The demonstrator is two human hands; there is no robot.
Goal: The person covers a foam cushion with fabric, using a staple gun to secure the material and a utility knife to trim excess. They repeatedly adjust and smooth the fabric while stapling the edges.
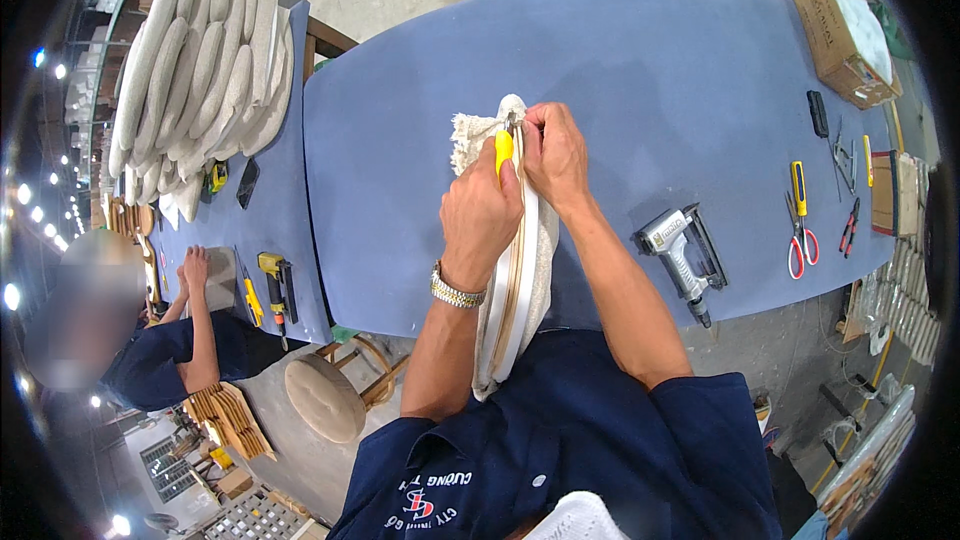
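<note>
A long upholstered cushion (536,270) in beige fabric is stood on edge between my forearms, its near end against my shirt. Along its upward edge run a white strip and a tan strip. My left hand (482,212) is closed round a yellow-handled tool (504,148), whose short metal end meets the cushion's far end. What kind of tool it is cannot be made out. My right hand (556,152) pinches the fabric at that same end, fingertips partly hidden. Loose frayed fabric (472,136) sticks out to the left.
On the blue table (400,70), a staple gun (682,252) lies right of my forearm. Beyond it are red-handled scissors (802,240), pliers (849,228) and a cardboard box (840,35). At left, cushions (205,70) are piled, and a co-worker (170,350) sits near a yellow power tool (272,275).
</note>
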